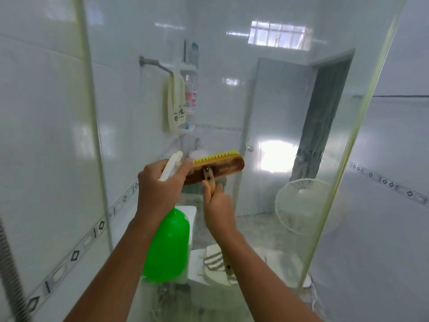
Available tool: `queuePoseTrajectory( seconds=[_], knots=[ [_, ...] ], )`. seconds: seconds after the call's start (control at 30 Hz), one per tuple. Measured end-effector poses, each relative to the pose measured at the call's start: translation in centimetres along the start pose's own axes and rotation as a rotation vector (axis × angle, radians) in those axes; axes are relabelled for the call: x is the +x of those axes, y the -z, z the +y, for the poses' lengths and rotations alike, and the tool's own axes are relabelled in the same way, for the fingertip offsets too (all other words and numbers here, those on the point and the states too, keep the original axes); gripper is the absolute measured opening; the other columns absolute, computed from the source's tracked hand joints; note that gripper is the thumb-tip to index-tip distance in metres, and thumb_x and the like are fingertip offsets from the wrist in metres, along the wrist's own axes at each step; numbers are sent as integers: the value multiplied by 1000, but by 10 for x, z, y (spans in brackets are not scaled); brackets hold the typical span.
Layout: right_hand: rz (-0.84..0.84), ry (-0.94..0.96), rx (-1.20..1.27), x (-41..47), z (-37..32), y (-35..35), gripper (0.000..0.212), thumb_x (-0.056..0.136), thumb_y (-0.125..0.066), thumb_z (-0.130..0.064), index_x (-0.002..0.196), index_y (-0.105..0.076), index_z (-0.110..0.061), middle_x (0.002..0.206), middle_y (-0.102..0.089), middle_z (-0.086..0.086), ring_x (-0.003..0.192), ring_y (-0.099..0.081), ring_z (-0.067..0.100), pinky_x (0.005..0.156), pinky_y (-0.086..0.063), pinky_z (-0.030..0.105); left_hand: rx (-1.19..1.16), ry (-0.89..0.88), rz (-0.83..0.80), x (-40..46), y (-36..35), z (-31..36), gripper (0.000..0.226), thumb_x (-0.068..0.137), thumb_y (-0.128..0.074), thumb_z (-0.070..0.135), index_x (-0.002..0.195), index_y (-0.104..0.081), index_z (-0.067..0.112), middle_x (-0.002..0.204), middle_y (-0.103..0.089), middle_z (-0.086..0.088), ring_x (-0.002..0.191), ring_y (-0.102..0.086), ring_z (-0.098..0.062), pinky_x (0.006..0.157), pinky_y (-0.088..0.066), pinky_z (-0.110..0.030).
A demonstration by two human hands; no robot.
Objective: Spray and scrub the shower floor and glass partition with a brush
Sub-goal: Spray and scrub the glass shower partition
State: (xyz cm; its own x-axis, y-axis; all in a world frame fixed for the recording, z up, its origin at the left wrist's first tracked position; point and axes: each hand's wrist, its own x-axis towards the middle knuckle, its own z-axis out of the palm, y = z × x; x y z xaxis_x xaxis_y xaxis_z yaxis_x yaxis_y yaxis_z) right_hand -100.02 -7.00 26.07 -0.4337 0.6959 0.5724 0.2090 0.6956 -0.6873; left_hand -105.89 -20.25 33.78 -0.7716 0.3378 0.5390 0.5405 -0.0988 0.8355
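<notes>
My left hand (160, 182) grips the white trigger head of a green spray bottle (168, 245), held upright at chest height with the nozzle pointing up and away. My right hand (218, 210) holds the wooden handle of a scrub brush (218, 167). The brush's brown wooden head is raised level, its yellow bristles facing the glass partition (267, 112) in front of me. The brush head's left end is right behind my left fingers. The shower floor is barely visible below my arms.
A white toilet (192, 259) and a white fan (301, 205) stand beyond the glass. A towel (174, 105) and a corner shelf with bottles hang on the far tiled wall. A chrome shower hose (11, 270) runs at the lower left. The glass edge (343, 170) rises on the right.
</notes>
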Motion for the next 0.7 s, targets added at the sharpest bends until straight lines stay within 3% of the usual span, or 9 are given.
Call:
queuePoseTrajectory(
  seconds=[0.17, 0.37, 0.53, 0.63, 0.7],
  knots=[
    [14, 20, 97, 47, -41, 24, 46, 99, -29, -59, 104, -54, -21, 72, -61, -2, 66, -60, 14, 58, -46, 31, -7, 27, 2, 4, 6, 0, 42, 90, -74, 52, 83, -76, 11, 75, -74, -10, 72, -72, -29, 60, -64, -54],
    [134, 116, 135, 114, -95, 79, 48, 101, -28, -55, 100, -57, -15, 73, -55, -7, 66, -55, 5, 54, -37, 22, -13, 70, 17, 6, 0, -13, 38, 93, -71, 50, 87, -76, 12, 79, -74, -9, 71, -72, -24, 62, -66, -49],
    [80, 104, 157, 80, -48, 45, 47, 101, -31, -54, 104, -56, -14, 71, -56, -6, 66, -58, 10, 59, -46, 29, -13, 91, 43, -5, -13, -35, 35, 94, -70, 49, 95, -77, 14, 84, -74, -3, 70, -71, -14, 49, -62, -30],
    [15, 84, 181, 33, -1, 9, 45, 102, -32, -49, 120, -54, -14, 69, -55, -9, 62, -57, 6, 53, -46, 31, -16, 120, 75, -13, -19, -53, 35, 94, -71, 47, 96, -78, 13, 84, -75, -5, 72, -71, -6, 50, -64, -37],
    [-29, 71, 234, -1, 27, -11, 39, 102, -34, -44, 121, -52, -16, 69, -52, -14, 63, -56, -2, 55, -44, 28, 0, 131, 92, -21, -20, -65, 40, 91, -71, 53, 96, -79, 13, 83, -75, -4, 73, -72, -9, 51, -64, -44]
  ],
)
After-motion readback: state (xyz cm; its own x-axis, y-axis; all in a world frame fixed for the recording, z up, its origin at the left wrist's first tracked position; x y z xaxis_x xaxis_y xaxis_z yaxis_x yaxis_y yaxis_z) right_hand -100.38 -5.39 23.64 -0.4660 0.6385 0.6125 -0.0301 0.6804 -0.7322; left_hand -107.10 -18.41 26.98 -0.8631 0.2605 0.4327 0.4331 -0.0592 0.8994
